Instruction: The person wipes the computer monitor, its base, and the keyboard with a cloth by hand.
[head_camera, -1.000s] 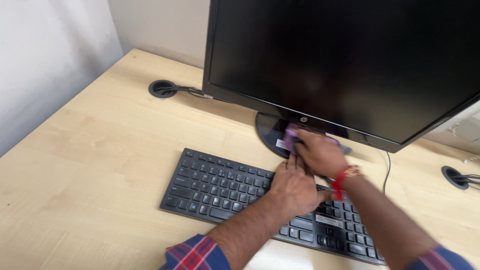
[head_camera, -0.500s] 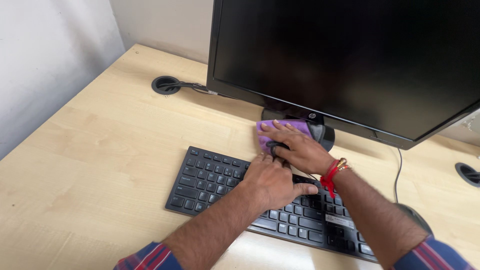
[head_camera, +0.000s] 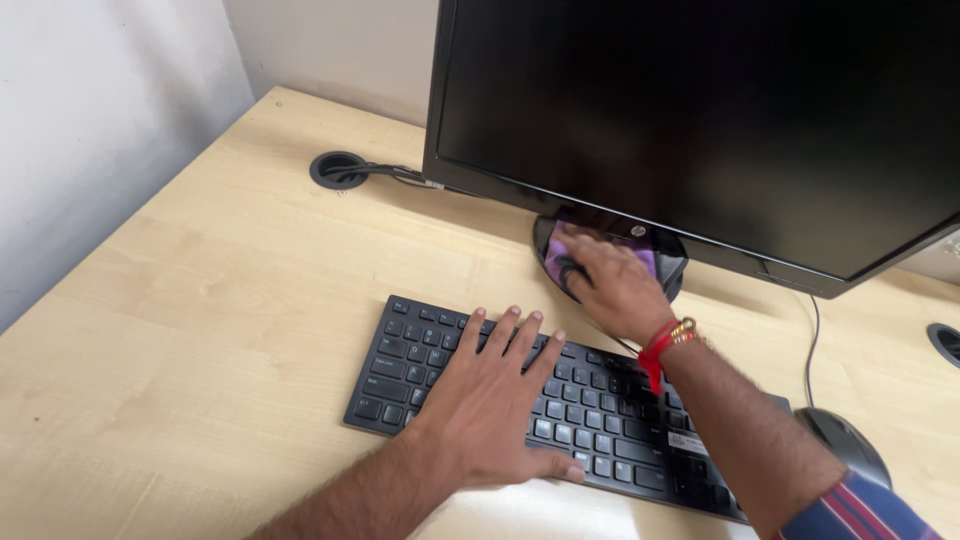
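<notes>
Purple cloth (head_camera: 640, 258) lies on the round black monitor stand (head_camera: 676, 268), under the lower edge of the monitor (head_camera: 700, 120) — most of it is covered by your right hand (head_camera: 612, 285). That hand presses flat on the cloth, fingers together and pointing toward the left rim of the stand; red and gold bands (head_camera: 665, 345) sit on its wrist. Your left hand (head_camera: 492, 395) rests palm down on the black keyboard (head_camera: 420, 365), fingers spread across the keys, thumb out near the front edge, gripping nothing. The keyboard lies just in front of the stand on the pale wooden desk (head_camera: 200, 300). A dark mouse (head_camera: 850, 445) sits just beside the keyboard's right end. Farther out — a cable grommet (head_camera: 338, 170) with cables at the back left, another grommet (head_camera: 945, 342) at the right edge. The screen is dark.
</notes>
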